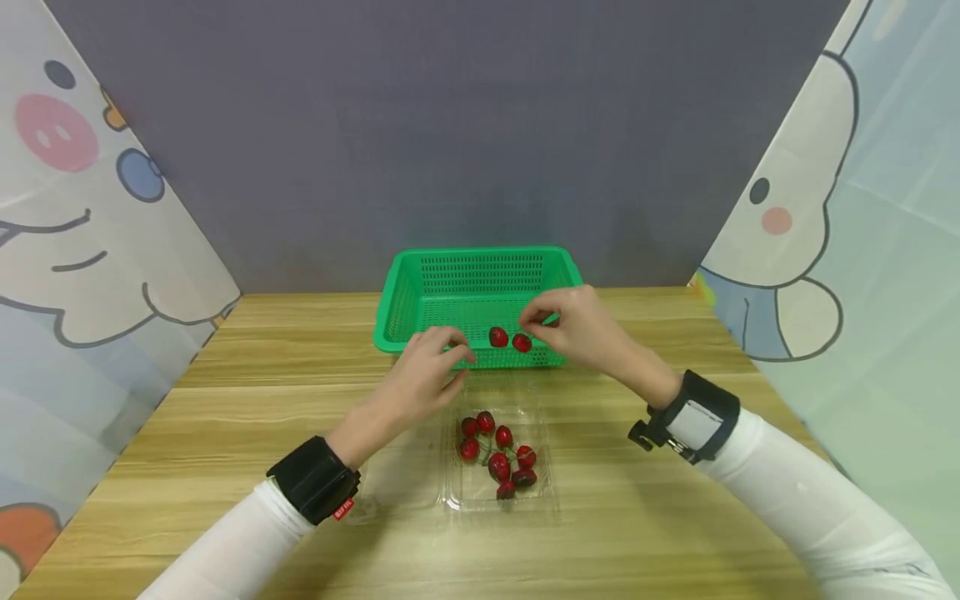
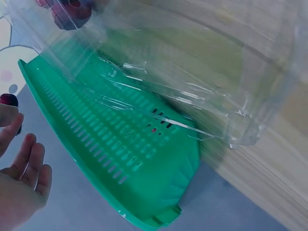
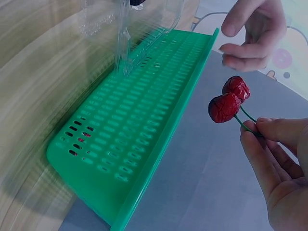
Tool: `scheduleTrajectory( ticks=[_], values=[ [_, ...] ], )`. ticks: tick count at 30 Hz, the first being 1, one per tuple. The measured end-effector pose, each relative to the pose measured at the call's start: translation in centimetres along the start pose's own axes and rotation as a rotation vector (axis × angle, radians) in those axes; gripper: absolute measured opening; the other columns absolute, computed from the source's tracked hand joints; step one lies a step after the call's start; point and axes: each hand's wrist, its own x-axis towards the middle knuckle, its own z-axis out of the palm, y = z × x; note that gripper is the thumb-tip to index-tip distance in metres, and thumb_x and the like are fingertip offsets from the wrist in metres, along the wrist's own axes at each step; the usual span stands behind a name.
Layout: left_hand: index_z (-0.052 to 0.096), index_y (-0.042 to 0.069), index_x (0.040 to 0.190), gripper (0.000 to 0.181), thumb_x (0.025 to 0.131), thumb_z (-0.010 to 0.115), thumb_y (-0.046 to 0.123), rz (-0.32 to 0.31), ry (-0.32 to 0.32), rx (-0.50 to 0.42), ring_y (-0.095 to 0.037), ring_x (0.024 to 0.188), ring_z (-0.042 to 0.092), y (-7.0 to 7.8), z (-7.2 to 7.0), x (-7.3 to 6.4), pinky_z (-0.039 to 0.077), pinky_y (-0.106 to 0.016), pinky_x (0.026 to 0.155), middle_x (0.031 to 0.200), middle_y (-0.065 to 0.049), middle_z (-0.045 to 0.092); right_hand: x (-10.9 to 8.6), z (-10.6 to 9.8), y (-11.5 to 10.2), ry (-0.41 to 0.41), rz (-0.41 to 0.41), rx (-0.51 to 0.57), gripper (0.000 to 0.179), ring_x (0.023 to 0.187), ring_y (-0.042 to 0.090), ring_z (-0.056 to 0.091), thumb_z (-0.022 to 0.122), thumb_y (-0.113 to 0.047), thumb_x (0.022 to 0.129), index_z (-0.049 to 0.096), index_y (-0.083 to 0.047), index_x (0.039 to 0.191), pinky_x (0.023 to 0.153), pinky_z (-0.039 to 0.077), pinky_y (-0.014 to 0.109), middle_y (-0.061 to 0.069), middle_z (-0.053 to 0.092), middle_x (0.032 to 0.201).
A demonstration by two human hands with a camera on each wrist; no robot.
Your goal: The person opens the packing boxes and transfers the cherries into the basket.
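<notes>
Thumb and fingertips of my right hand (image 1: 573,325) pinch thin green stems (image 3: 245,118). From them hang two dark red cherries (image 3: 224,108), held over the near side of a green slotted basket (image 1: 480,312). My left hand (image 1: 433,367) is just left of the cherries, its fingers loosely bent with nothing between them. Below both hands, a clear plastic box (image 1: 453,500) holds several more red cherries (image 1: 498,467) with stems. In the right wrist view, the left hand (image 3: 257,36) hovers beyond the hanging cherries, apart from them.
The box and basket stand on a wood-grain table (image 1: 285,400), the basket behind the box. Specks of red show through slots in the basket's side (image 3: 83,137). A grey panel (image 1: 480,125) rises behind, and cartoon-printed sheets (image 1: 795,217) flank the table.
</notes>
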Motion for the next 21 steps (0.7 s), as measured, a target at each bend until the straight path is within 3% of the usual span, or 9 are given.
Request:
scheduleTrajectory(
  ticks=[6,12,17,21],
  values=[
    [0.069,0.014,0.097,0.015,0.085,0.074,0.006,0.039,-0.028,-0.016,-0.019,0.096,0.057,0.9,0.1,0.3,0.042,-0.033,0.080,0.104,0.001,0.058,0.2,0.0,0.9,0.000,0.033,-0.020,0.012,0.073,0.013,0.069,0.079,0.002,0.081,0.076,-0.009,0.085,0.064,0.053,0.026,-0.002,0.070,0.082],
    [0.069,0.012,0.101,0.014,0.087,0.074,0.012,0.098,-0.095,-0.048,-0.018,0.093,0.058,1.9,0.3,0.5,0.044,-0.029,0.080,0.099,0.002,0.058,0.2,0.0,2.0,-0.015,0.077,-0.038,0.011,0.074,0.015,0.070,0.078,0.002,0.082,0.076,-0.008,0.087,0.065,0.054,0.029,-0.001,0.070,0.084],
    [0.068,0.011,0.107,0.018,0.091,0.073,0.018,0.139,-0.199,-0.100,-0.015,0.091,0.056,3.0,0.7,0.5,0.044,-0.023,0.080,0.102,0.002,0.057,0.2,0.0,2.9,-0.034,0.112,-0.054,0.010,0.073,0.013,0.069,0.077,0.001,0.083,0.076,-0.008,0.086,0.065,0.053,0.024,-0.001,0.070,0.082],
    [0.065,0.011,0.115,0.024,0.094,0.069,0.021,0.155,-0.322,-0.149,-0.011,0.091,0.054,4.1,1.2,0.3,0.042,-0.018,0.079,0.106,0.002,0.056,0.2,0.1,3.5,-0.051,0.149,-0.073,0.008,0.073,0.013,0.069,0.076,0.000,0.084,0.075,-0.008,0.086,0.065,0.051,0.022,-0.001,0.070,0.082]
  ],
)
